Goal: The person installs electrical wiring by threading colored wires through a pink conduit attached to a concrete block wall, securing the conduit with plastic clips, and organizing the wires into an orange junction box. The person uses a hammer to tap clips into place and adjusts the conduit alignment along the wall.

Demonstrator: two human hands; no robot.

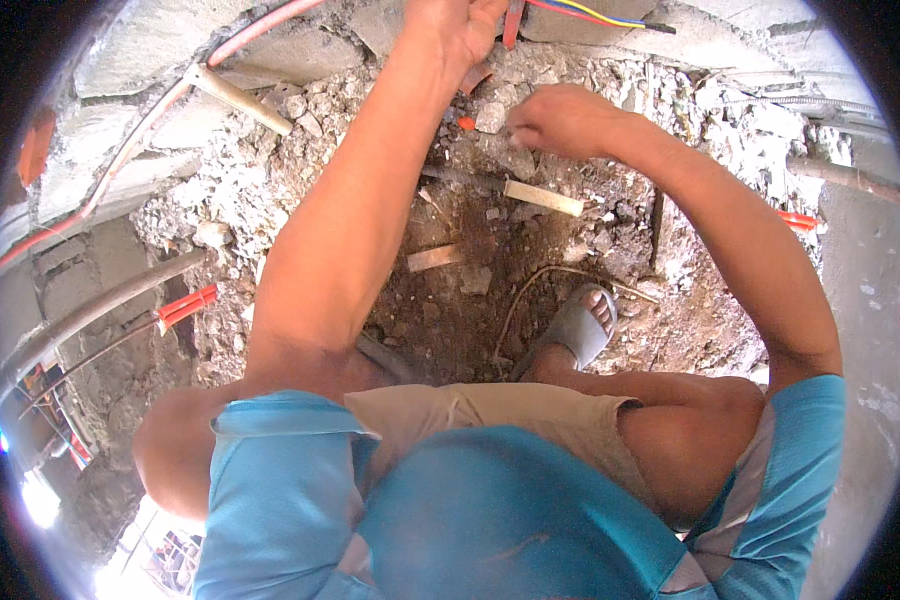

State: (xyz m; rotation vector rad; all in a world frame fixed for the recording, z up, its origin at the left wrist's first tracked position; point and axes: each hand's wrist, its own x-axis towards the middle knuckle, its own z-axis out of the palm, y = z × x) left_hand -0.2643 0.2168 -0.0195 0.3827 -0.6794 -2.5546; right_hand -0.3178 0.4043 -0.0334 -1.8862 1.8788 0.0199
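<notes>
I squat over a pit of brown earth and grey rubble (470, 300). My left hand (450, 30) reaches to the top edge of the view. Its fingers curl beside a short red piece (513, 25), and the grip is cut off by the edge of the picture. A bundle of red, blue and yellow wires (600, 14) runs right from there. My right hand (560, 120) is clenched low over the rubble, its fingers closed on a grey chunk (515, 155). A small orange bit (466, 123) lies just left of it.
Two short wooden pieces (542, 197) (435, 258) lie in the pit. My sandalled foot (580, 325) stands beside a thin bent wire (530, 285). A wooden handle (238, 97), red conduits (185, 305) (798, 220), a dark pipe (90, 310) and concrete blocks (150, 40) surround the pit.
</notes>
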